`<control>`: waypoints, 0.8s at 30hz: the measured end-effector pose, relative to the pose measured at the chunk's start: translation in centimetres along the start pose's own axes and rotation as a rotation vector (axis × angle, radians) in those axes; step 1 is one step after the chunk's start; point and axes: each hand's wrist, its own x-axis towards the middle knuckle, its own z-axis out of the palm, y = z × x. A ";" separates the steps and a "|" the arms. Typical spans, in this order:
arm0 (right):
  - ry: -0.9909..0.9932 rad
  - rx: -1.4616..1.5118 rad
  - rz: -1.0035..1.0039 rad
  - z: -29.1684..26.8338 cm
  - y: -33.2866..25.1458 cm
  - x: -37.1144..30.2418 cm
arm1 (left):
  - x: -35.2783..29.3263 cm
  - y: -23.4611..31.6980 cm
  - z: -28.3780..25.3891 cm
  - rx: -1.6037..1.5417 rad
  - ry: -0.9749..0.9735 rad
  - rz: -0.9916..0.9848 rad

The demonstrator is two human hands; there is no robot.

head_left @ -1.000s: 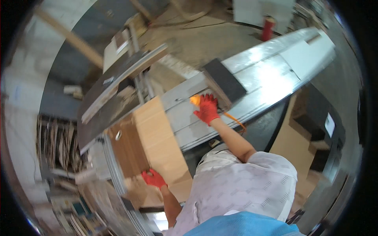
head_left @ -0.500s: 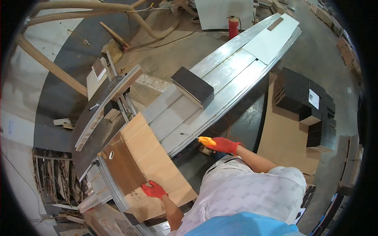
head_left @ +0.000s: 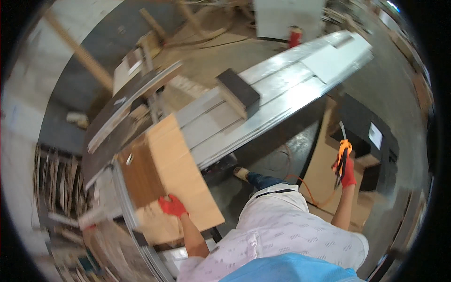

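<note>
While the left hand [head_left: 173, 206], in a red knitted-looking glove, lies on a smooth tan sheet [head_left: 185, 169] with its fingers a little apart and nothing gripped, the right hand [head_left: 347, 174] is out on the person's other side, gloved in red too and closed firmly round an orange air gun [head_left: 345, 146]. The gun is hard and glossy with black parts, and its slim pale nozzle [head_left: 342, 130] points away from the body. It is held up in front of a stack of black boxes [head_left: 359, 115], well apart from the tan sheet. An orange hose [head_left: 307, 187] loops low between the person and the gun.

The tan sheet looks like cardboard, flat and straight-edged; beside it shows a brown wood-grained panel [head_left: 145, 176] bearing a small white piece [head_left: 129, 160]. Past them runs a long ribbed metal table [head_left: 277, 87], silvery and shining under the lights, with a thick dark-topped block [head_left: 244, 89] across its grooves and a flat white board [head_left: 336, 61] toward the far end.

Around us the floor [head_left: 221, 58] is dull, dusty grey. A red cylinder [head_left: 294, 37] stands beyond the table, and rough scrap strips [head_left: 66, 183] fill a rack on the left.
</note>
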 end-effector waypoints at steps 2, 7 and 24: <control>-0.104 -0.269 0.221 1.2 2.5 1.0 | 0.7 -0.3 0.8 -0.006 0.015 0.041; -0.708 -0.665 0.310 15.4 2.6 -3.7 | 0.4 0.5 -0.4 0.126 -0.045 -0.076; -0.826 0.032 -0.475 19.8 -10.4 2.9 | -3.0 0.8 -3.0 -0.001 -0.057 -0.085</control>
